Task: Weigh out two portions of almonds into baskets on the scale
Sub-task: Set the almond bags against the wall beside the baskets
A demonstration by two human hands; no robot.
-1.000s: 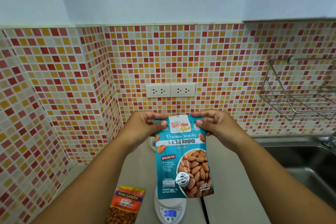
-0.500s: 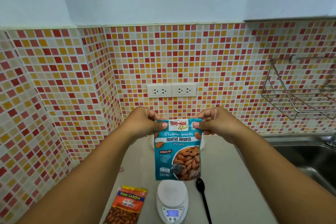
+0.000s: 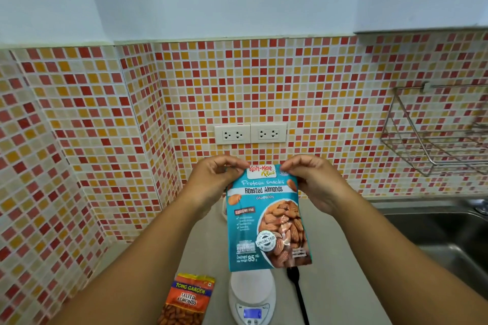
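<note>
At frame centre, our left hand (image 3: 211, 179) and right hand (image 3: 314, 179) pinch closed on the top corners of the blue almond pouch (image 3: 266, 221), above the scale (image 3: 252, 298). We judge tearing it open comes next; no basket visible.

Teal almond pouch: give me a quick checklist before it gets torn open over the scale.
1. Both hands pinch the top edge of the teal almond pouch, left hand and right hand: ok.
2. Pouch upright, label readable: ok.
3. Pouch already open: cannot tell, fingers cover the corners.
4. Scale powered, display lit: ok; reading too small to tell.
5. Basket on the scale: not ok, platform bare.
6. Black spoon beside the scale, orange salted almond bag on its other side: ok.
</note>
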